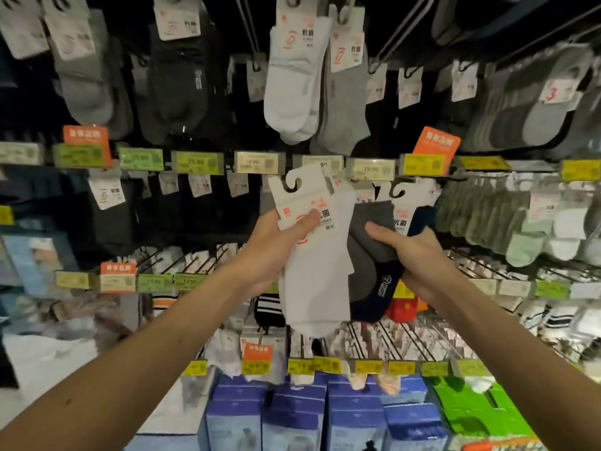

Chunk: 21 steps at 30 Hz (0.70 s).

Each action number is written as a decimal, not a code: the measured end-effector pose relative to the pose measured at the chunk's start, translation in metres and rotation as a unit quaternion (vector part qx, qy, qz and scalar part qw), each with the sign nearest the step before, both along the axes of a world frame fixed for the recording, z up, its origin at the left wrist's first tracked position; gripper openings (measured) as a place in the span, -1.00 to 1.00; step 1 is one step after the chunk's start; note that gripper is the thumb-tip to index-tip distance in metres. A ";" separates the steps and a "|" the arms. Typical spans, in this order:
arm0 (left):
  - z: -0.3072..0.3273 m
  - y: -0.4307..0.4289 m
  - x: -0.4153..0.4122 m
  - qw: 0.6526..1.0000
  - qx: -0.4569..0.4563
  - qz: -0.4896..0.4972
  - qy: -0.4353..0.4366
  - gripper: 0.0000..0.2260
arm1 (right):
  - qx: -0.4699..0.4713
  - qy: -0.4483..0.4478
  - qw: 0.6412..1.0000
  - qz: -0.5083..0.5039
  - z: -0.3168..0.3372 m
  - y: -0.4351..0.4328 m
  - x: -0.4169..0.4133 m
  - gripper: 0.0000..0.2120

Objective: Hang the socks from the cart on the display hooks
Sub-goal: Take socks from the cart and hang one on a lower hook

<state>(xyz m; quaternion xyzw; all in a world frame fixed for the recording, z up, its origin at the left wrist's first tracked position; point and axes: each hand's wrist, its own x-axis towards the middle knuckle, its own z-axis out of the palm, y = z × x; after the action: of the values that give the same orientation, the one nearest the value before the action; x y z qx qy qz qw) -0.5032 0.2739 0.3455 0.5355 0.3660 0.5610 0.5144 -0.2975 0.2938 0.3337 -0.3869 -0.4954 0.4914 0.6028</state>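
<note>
While hands [273, 252] clutch socks [318, 271], hooks [247, 24] above

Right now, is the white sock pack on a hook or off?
Off: the left hand grips the white sock pack, tilted, no hook through its hanger.

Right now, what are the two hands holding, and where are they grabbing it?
The left hand pinches the white socks by their paper card. The right hand grips the grey and navy socks near their top.

Right hand [419, 258]: fingers hidden (behind dark socks [367, 255]).
</note>
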 end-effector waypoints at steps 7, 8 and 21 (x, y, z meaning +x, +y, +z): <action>-0.043 0.027 0.023 0.995 -0.029 0.092 0.025 -0.90 | -0.066 0.011 0.998 -0.015 -0.041 0.020 0.011 -0.74; -0.048 0.031 0.026 0.994 -0.044 0.094 0.021 -0.89 | -0.078 0.017 0.997 -0.004 -0.045 0.021 0.015 -0.73; -0.045 0.070 0.079 0.984 -0.160 0.044 -0.069 -0.76 | -0.146 0.127 0.975 0.111 -0.047 0.072 0.063 -0.58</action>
<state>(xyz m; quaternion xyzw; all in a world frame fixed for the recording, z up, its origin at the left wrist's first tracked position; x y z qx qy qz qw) -0.4244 0.3435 0.3007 0.3894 0.4380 0.5531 0.5921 -0.2349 0.3659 0.2870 -0.3479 -0.3776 0.6677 0.5391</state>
